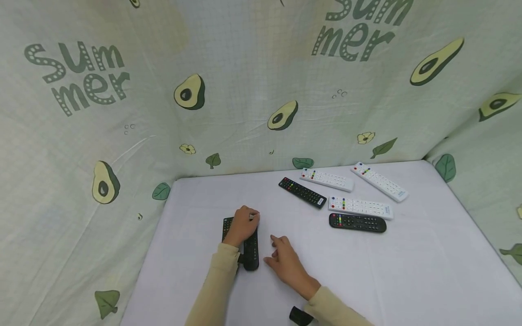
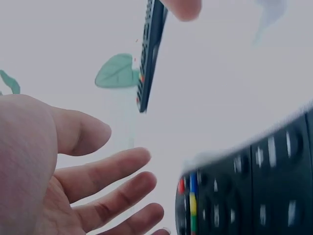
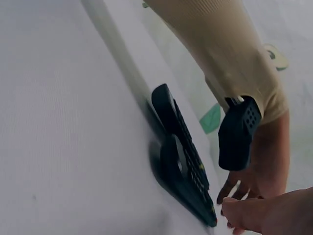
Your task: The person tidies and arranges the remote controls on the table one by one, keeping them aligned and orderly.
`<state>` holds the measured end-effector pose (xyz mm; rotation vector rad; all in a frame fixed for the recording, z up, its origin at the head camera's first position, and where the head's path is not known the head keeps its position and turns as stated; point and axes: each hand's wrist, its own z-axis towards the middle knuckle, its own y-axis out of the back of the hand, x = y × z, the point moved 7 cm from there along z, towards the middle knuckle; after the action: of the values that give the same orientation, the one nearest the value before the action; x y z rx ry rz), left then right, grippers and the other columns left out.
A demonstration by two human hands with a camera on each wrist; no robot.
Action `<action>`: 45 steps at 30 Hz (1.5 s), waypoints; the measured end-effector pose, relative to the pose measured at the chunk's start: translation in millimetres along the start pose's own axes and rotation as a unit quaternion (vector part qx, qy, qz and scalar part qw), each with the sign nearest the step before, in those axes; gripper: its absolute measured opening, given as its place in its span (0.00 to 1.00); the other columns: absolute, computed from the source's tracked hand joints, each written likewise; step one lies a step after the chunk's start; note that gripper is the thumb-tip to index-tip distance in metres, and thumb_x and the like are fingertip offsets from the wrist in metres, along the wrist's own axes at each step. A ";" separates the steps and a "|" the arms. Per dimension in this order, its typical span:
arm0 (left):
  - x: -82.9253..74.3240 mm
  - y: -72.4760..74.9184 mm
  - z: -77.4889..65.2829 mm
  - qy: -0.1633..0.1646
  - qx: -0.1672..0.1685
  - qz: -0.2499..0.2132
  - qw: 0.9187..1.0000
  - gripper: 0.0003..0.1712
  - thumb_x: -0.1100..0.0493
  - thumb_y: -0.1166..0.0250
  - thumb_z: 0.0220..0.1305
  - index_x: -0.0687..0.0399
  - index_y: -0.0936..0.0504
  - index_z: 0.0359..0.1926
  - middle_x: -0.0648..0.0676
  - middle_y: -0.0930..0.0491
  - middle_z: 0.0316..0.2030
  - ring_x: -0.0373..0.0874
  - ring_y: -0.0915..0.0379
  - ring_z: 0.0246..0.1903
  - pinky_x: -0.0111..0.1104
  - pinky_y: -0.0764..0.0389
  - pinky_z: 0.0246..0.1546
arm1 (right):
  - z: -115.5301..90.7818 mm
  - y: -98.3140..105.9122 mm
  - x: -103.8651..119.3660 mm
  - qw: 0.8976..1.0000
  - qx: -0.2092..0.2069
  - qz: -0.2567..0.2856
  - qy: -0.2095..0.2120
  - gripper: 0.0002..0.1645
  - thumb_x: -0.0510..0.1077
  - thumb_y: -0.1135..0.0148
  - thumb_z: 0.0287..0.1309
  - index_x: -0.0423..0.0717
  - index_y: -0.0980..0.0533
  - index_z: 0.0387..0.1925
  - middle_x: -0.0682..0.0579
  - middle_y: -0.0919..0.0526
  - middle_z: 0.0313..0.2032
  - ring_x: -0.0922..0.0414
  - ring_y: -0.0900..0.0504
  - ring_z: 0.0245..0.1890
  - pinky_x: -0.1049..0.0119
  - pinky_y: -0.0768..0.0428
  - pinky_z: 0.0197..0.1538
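Two black remotes lie side by side on the table, toward its left part. The right one, a long black remote, runs straight away from the person. Its fat end points back at them, and its colored buttons point at the cloth wall. The other black remote lies the same way. The left hand is over them, fingers loose and spread; I can't tell if it touches. The right hand is just beside, fingers apart, holding nothing. Three white remotes lie farther right.
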<state>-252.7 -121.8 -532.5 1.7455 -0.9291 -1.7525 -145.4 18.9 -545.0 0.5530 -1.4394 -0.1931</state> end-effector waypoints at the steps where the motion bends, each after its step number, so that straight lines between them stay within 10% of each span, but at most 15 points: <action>1: -4.2 -1.3 -0.2 -0.008 -0.002 -0.001 1.000 0.17 0.59 0.40 0.76 0.67 0.12 0.53 0.64 0.18 0.52 0.62 0.23 0.58 0.56 0.20 0.61 | -0.1 6.9 -2.3 1.000 -0.012 -0.003 -0.002 0.38 0.34 0.26 0.61 0.23 0.31 0.68 0.39 0.23 0.49 0.55 0.20 0.40 0.68 0.18 0.40; 24: -75.4 -80.6 -14.1 -0.079 0.045 -0.019 0.996 0.14 0.63 0.37 0.75 0.60 0.13 0.56 0.58 0.17 0.55 0.53 0.22 0.59 0.45 0.19 0.62 | -31.6 153.0 -79.7 0.975 -0.189 -0.046 -0.108 0.29 0.29 0.36 0.68 0.27 0.30 0.68 0.32 0.22 0.53 0.41 0.16 0.50 0.59 0.11 0.49; 34: -94.8 -112.0 -20.4 -0.105 0.066 -0.034 0.992 0.16 0.64 0.37 0.74 0.59 0.15 0.59 0.57 0.17 0.59 0.52 0.23 0.63 0.43 0.22 0.67 | -54.5 205.6 -107.4 0.948 -0.282 -0.080 -0.124 0.29 0.29 0.36 0.67 0.24 0.30 0.67 0.29 0.23 0.52 0.35 0.17 0.50 0.93 0.32 0.40; 45: -112.1 -133.6 -18.1 -0.104 0.081 -0.041 0.990 0.22 0.63 0.37 0.73 0.58 0.20 0.66 0.56 0.20 0.65 0.51 0.27 0.67 0.41 0.26 0.71 | -72.4 245.6 -140.9 0.919 -0.337 -0.106 -0.175 0.31 0.31 0.37 0.67 0.22 0.32 0.68 0.26 0.27 0.55 0.33 0.21 0.52 0.88 0.33 0.39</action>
<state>-212.4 46.8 -559.0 1.7460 -1.1293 -1.9908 -144.2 310.9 -556.5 0.0973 -1.5332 -0.9627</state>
